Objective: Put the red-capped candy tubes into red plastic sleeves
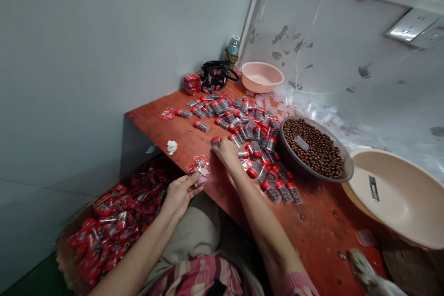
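Note:
Near the table's front edge, my left hand [182,190] pinches a small red and clear plastic bag [197,176]. A flat red printed packet [202,163] lies right behind it on the tabletop. My right hand [227,153] reaches over the table with its fingers closed around a small clear container with a red cap [216,140]. Many similar red-capped containers [255,134], filled with dark balls, are spread in a loose pile beyond and to the right of that hand.
A grey basin [348,171] of brown balls stands right of the pile, beside a large beige basin [409,194]. At the back are a pink basin [262,78] and a black bag [213,78]. A box of red packets [114,226] sits below the table, on the left.

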Demonstrator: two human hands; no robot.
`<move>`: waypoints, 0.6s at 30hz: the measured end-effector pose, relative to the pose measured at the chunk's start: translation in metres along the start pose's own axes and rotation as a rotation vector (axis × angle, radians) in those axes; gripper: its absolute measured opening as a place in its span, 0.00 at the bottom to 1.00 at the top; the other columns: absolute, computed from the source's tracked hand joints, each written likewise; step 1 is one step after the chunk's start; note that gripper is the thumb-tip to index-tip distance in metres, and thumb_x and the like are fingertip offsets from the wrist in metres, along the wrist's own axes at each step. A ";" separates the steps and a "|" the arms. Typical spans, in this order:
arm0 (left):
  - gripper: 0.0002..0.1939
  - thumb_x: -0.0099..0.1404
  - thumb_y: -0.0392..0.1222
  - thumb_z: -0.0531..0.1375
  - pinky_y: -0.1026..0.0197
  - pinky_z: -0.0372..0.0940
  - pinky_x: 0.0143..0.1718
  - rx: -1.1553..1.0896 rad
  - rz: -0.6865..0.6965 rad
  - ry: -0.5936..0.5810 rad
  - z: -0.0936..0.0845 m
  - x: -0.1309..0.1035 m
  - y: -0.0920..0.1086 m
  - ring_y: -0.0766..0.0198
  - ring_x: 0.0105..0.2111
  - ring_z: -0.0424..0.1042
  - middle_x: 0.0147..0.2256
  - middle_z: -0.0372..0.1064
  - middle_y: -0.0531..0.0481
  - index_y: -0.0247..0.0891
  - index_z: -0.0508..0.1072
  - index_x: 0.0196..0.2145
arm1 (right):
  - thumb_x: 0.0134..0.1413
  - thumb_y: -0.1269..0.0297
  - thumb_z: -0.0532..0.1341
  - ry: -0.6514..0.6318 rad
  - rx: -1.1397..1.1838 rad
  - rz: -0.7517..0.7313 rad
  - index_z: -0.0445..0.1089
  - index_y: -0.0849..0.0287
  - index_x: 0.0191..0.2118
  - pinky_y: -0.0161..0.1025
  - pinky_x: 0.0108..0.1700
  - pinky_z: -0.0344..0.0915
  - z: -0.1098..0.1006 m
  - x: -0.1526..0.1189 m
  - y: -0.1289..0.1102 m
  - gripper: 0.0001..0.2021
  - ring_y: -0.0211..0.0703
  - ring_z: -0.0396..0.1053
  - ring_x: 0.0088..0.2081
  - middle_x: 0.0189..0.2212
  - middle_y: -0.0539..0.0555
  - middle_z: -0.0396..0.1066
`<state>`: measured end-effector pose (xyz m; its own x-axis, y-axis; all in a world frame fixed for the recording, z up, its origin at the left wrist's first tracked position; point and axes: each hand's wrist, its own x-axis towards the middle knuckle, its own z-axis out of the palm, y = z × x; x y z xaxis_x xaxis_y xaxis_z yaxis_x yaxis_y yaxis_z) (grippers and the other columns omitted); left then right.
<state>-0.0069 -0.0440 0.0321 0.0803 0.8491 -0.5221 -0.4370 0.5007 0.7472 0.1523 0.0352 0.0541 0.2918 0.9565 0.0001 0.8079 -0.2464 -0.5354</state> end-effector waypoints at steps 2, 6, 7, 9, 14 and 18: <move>0.05 0.49 0.35 0.64 0.65 0.69 0.26 -0.096 -0.032 0.014 0.000 0.002 0.003 0.64 0.25 0.72 0.23 0.72 0.47 0.30 0.71 0.24 | 0.45 0.60 0.59 -0.014 0.044 -0.046 0.67 0.62 0.31 0.38 0.32 0.61 -0.003 -0.012 0.009 0.11 0.47 0.69 0.32 0.29 0.58 0.72; 0.05 0.52 0.33 0.61 0.63 0.70 0.27 -0.242 -0.061 0.024 0.003 0.005 0.006 0.61 0.27 0.73 0.25 0.73 0.46 0.32 0.71 0.30 | 0.51 0.56 0.54 -0.053 0.598 -0.122 0.64 0.60 0.32 0.33 0.24 0.61 -0.006 -0.066 0.026 0.12 0.37 0.65 0.22 0.22 0.49 0.67; 0.04 0.53 0.33 0.61 0.63 0.70 0.27 -0.264 -0.064 0.020 0.005 0.006 0.005 0.61 0.27 0.73 0.25 0.73 0.46 0.32 0.71 0.30 | 0.52 0.56 0.53 -0.102 0.774 -0.114 0.64 0.59 0.34 0.32 0.21 0.60 -0.006 -0.083 0.028 0.12 0.36 0.63 0.20 0.21 0.48 0.66; 0.02 0.54 0.32 0.60 0.62 0.70 0.28 -0.295 -0.061 0.004 0.010 0.006 0.003 0.62 0.27 0.73 0.25 0.73 0.46 0.32 0.71 0.28 | 0.51 0.56 0.55 -0.179 0.944 -0.074 0.64 0.58 0.36 0.31 0.19 0.60 -0.004 -0.113 0.029 0.11 0.35 0.62 0.19 0.21 0.47 0.65; 0.01 0.55 0.31 0.59 0.63 0.70 0.28 -0.310 -0.036 -0.054 0.022 0.002 -0.002 0.65 0.25 0.72 0.24 0.72 0.49 0.32 0.71 0.27 | 0.50 0.58 0.57 -0.160 0.930 -0.020 0.64 0.57 0.38 0.31 0.19 0.61 0.004 -0.144 0.025 0.11 0.35 0.63 0.20 0.22 0.47 0.66; 0.02 0.54 0.32 0.60 0.65 0.69 0.27 -0.279 -0.046 -0.094 0.029 -0.002 -0.004 0.66 0.25 0.72 0.25 0.72 0.49 0.32 0.71 0.28 | 0.50 0.58 0.57 -0.129 0.888 -0.018 0.64 0.57 0.37 0.31 0.20 0.61 0.006 -0.142 0.027 0.10 0.35 0.63 0.20 0.21 0.47 0.65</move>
<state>0.0206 -0.0423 0.0420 0.1827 0.8450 -0.5027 -0.6591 0.4846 0.5751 0.1294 -0.1061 0.0346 0.1796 0.9824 -0.0511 0.1024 -0.0703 -0.9923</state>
